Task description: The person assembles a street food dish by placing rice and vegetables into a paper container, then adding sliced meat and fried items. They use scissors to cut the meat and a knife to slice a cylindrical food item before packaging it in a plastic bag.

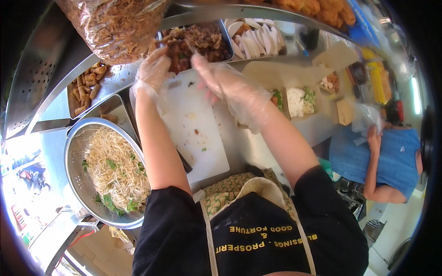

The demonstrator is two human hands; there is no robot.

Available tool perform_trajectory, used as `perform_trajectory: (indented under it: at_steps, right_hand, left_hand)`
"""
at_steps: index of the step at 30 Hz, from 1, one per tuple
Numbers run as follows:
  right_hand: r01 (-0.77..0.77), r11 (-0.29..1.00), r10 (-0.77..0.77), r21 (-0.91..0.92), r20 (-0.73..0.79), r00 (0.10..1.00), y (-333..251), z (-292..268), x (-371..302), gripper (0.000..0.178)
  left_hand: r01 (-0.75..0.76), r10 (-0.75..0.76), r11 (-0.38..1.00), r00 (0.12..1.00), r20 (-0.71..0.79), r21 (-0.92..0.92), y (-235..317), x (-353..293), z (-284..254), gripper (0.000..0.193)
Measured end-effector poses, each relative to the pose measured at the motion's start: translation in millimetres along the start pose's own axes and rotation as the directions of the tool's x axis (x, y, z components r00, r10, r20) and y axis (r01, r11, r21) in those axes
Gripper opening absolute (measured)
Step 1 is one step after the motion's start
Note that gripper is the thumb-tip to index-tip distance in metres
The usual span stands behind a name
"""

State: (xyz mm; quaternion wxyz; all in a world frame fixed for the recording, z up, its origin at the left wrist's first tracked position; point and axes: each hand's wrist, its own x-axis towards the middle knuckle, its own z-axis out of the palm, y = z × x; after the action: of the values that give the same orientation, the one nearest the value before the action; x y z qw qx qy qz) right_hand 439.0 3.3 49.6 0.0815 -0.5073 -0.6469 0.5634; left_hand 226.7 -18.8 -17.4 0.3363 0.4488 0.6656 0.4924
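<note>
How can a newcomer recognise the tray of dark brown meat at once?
Start at the white cutting board near the picture's middle. Just past its far end, by the gloved left hand and right hand, sits a metal tray. Its dark brown meat sets it apart from the pale slices immediately to its right.

My left hand (pixel 155 69) and right hand (pixel 215 77): clear plastic gloves (pixel 241 99), thin, loose, wrinkled, baggy past the wrists. Black short-sleeved T-shirt (pixel 168 230), wide sleeves ending around my elbows, yellow capital lettering (pixel 264 235) across the chest. Two narrow cream straps (pixel 210 234), one left, one right. My apron (pixel 221 193), far of the lettering: green-and-tan print, cream fabric fold in the middle.
</note>
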Motion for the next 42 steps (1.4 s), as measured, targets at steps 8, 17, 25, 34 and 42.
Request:
perform_trajectory:
  at_steps: [8,17,25,34,42]
  right_hand:
    - [0.056,0.818,-0.172,-0.573,-0.151,0.973,-19,1,1,0.079]
    - [0.102,0.794,-0.255,-0.599,-0.177,0.951,-2,-1,7,0.069]
    - [0.218,0.752,-0.441,-0.622,-0.228,0.868,11,11,9,0.057]
    - [0.137,0.724,-0.376,-0.676,-0.221,0.9,-5,4,1,0.06]
    - [0.187,0.668,-0.452,-0.721,-0.193,0.871,6,9,9,0.06]
  left_hand:
    - [0.169,-0.177,0.978,0.983,0.052,0.122,32,-16,14,0.048]
    - [0.103,-0.101,0.992,0.994,0.039,-0.068,-3,-6,33,0.051]
    - [0.265,-0.25,0.919,0.964,0.087,-0.291,5,-2,46,0.056]
    - [0.303,-0.3,0.944,0.953,0.041,-0.133,3,-6,25,0.05]
    - [0.225,-0.218,0.968,0.973,0.076,-0.106,19,-14,14,0.042]
